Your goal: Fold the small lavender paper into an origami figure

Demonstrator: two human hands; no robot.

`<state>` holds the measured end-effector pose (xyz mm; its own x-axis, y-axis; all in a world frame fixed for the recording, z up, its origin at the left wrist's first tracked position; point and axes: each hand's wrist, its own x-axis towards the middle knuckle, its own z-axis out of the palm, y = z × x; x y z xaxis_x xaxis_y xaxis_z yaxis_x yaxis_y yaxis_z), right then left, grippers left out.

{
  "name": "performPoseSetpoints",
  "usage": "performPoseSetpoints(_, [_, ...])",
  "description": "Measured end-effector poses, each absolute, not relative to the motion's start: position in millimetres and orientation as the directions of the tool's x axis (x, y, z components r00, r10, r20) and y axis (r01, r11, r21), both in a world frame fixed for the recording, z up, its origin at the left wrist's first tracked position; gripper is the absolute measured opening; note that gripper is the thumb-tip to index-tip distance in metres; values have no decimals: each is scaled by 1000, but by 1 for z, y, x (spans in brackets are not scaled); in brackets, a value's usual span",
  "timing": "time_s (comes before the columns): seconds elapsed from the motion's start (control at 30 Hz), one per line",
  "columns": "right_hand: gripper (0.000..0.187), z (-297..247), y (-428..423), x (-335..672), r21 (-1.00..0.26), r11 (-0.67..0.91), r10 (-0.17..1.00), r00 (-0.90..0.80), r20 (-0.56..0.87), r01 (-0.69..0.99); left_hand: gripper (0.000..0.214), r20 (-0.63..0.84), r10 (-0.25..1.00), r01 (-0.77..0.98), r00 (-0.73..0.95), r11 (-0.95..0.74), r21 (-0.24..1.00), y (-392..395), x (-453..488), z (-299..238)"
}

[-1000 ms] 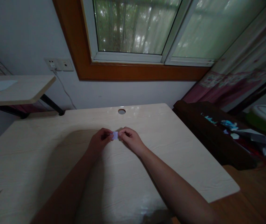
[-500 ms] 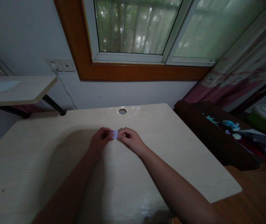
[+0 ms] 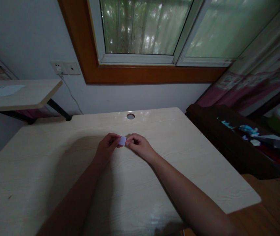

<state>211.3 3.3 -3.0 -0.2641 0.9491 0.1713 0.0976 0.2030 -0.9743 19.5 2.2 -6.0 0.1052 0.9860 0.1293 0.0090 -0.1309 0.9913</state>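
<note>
"Near the middle of the bench [image 3: 191, 147], between two bare hands, I see a small pale purple square [image 3: 122, 141]. How do you read the left hand [image 3: 108, 144]?"

"From my end, its thumb and fingers are clamped on the left part of the square."

"And the right hand [image 3: 138, 144]?"

"Its fingertips are drawn together at the square's right edge. I can't tell whether they pinch it or only touch it."

"Is the square resting on the bench?"

"I can't make that out. It could be lying on the surface or held just above it; its broad side faces up toward my camera."

"What do you have around the hands?"

"Beyond them I see a round hole [image 3: 130, 116] near the back edge of the bench. A wide shadow falls beside the left forearm."

"And farther off?"

"I get a shelf [image 3: 39, 87] at the far left, a cord [image 3: 71, 93] plugged into a wall socket [image 3: 58, 68], and a window [image 3: 142, 29] behind the bench. On the right stands dark wooden furniture [image 3: 211, 131], carrying blue bits [image 3: 249, 130] too blurred for me to name."
</note>
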Motion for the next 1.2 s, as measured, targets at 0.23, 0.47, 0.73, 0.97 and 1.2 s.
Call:
performPoseSetpoints(0.23, [17,-7,6,211,-984,168,953,-265,146,63,32,133,980,-21,147,-132,991,3,18,-9])
performPoseSetpoints(0.47, [22,-12,8,209,-995,95,957,-271,102,-41,52,125,976,-97,177,-109,989,4,19,-14])
performPoseSetpoints(0.73, [21,-7,7,209,-995,79,960,-265,91,-53,54,86,966,-71,244,-71,995,3,19,-15])
performPoseSetpoints(0.97, [20,-3,6,208,-994,106,962,-252,109,-26,53,71,965,-43,254,-62,997,1,20,-12])
performPoseSetpoints(1.2, [19,-5,6,208,-990,134,958,-260,121,32,55,89,968,-10,234,-89,996,1,20,-15])
